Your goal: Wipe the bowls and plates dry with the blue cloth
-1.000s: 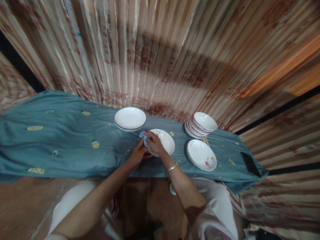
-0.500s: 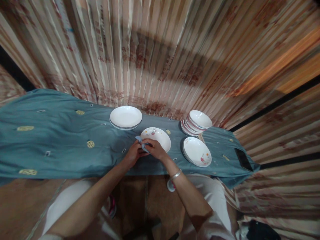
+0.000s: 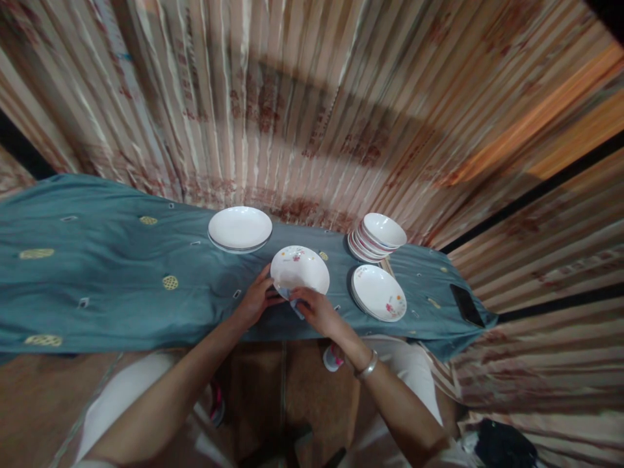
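In the head view a white plate with small flower prints is in front of me, near the cloth-covered table's front edge. My left hand grips its left rim, fingers reaching around and partly under it. My right hand is closed on a light blue cloth, which it presses against the near rim of the plate. Part of the cloth is hidden by my fingers.
White plates are stacked at the back left. To the right are a stack of bowls and a stack of flowered plates. A dark phone lies at the right end of the teal tablecloth. A curtain hangs behind.
My hands have moved apart: the left from the cloth to the plate's left rim, while the right keeps the cloth and has shifted right and down. The view has shifted slightly.
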The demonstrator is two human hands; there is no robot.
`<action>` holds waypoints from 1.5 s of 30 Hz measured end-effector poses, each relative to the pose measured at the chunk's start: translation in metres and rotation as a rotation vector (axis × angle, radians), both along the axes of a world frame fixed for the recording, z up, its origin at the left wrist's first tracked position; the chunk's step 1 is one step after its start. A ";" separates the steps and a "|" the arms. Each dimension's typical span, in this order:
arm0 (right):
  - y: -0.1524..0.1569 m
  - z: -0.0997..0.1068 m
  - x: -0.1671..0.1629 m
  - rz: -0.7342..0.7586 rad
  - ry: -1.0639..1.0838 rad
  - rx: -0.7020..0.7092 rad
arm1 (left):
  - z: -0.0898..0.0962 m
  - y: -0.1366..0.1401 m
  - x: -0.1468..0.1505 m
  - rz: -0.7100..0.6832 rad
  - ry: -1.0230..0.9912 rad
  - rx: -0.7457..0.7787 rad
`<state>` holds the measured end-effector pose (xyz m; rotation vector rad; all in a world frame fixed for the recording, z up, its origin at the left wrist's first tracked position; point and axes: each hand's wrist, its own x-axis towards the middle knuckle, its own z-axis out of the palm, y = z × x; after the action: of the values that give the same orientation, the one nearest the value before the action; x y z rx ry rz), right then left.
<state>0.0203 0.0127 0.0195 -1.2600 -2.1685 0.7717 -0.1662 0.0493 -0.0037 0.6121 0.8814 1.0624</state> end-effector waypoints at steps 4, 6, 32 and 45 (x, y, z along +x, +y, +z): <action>-0.009 -0.007 0.016 -0.042 -0.119 0.082 | -0.004 -0.001 0.001 0.021 0.019 0.008; -0.011 -0.012 0.024 -0.060 -0.145 0.122 | -0.005 -0.001 0.000 0.020 0.026 0.009; 0.038 -0.064 0.055 -0.466 -0.114 0.332 | -0.008 0.001 -0.001 0.006 0.046 0.011; 0.093 -0.057 0.038 -0.430 -0.040 0.202 | -0.009 0.002 -0.002 -0.003 -0.009 0.007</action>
<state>0.0580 0.1055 -0.0380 -1.5645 -1.8507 0.3459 -0.1683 0.0509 -0.0122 0.6135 0.8687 1.0653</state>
